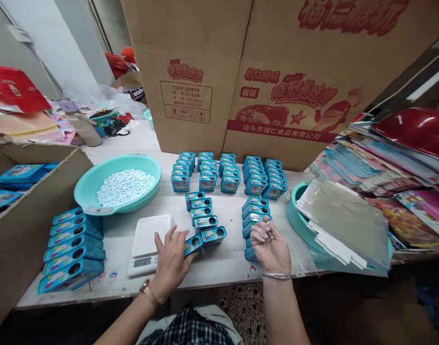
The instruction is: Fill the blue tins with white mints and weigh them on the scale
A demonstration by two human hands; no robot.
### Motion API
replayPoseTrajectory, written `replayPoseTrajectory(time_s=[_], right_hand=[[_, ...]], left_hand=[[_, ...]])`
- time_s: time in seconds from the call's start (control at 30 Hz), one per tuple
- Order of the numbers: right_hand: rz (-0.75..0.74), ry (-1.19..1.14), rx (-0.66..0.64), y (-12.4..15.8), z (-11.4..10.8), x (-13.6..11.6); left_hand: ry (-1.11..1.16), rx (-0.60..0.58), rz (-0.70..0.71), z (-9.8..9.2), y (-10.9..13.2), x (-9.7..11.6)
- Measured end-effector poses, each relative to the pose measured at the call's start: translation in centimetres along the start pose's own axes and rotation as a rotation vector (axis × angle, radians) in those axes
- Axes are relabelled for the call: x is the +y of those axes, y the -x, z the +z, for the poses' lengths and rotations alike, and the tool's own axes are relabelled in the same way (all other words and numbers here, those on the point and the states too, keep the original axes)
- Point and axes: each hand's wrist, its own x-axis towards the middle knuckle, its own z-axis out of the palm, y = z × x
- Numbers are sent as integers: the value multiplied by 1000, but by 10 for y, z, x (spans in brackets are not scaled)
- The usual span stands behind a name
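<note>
My left hand (173, 254) is at a small blue tin (193, 245) with a dark round hole in its top, gripping it between thumb and forefinger while the other fingers spread out. Right beside that tin stands another blue tin (213, 235), at the near end of a short row. My right hand (271, 244) is turned palm up with curled fingers. Small white pieces show at its fingertips, too little to make out well. It partly hides a row of blue tins (255, 209). Left of my left hand lies a white digital scale (152, 235); its reading is not legible.
A turquoise basin (153, 184) holds many small pale tablets (124, 187). Several rows of blue tins (208, 179) stand before a large cardboard carton (205, 72). More tins (74, 249) line the left, beside an open box (36, 211). Plastic bags (345, 215) cover another basin (298, 191).
</note>
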Motion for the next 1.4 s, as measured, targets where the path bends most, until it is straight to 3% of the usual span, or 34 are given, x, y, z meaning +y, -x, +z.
replayPoseTrajectory(time_s=[0.1, 0.27, 0.4, 0.5, 0.57, 0.73, 0.8, 0.97, 1.17, 1.4], right_hand=[[30, 14, -5, -1, 4, 6], [52, 83, -59, -3, 9, 12], [86, 100, -56, -6, 14, 23], [108, 107, -19, -10, 20, 33], [117, 129, 19, -14, 23, 40], [80, 245, 83, -27, 36, 69], [110, 287, 96, -32, 44, 87], [200, 365, 126, -44, 59, 135], [210, 425, 117, -56, 68, 184], [236, 445, 80, -64, 80, 229]], left_hand=[[80, -21, -5, -15, 7, -14], [50, 155, -137, -57, -4, -53], [20, 63, -209, -64, -12, -95], [86, 55, -266, -69, -9, -112], [167, 184, -305, -82, 0, -114], [421, 689, -442, -119, 35, -114], [481, 757, -494, -120, 52, -116], [558, 718, -620, -103, 78, -120], [595, 547, -669, -93, 80, -121], [571, 303, -469, -93, 53, -122]])
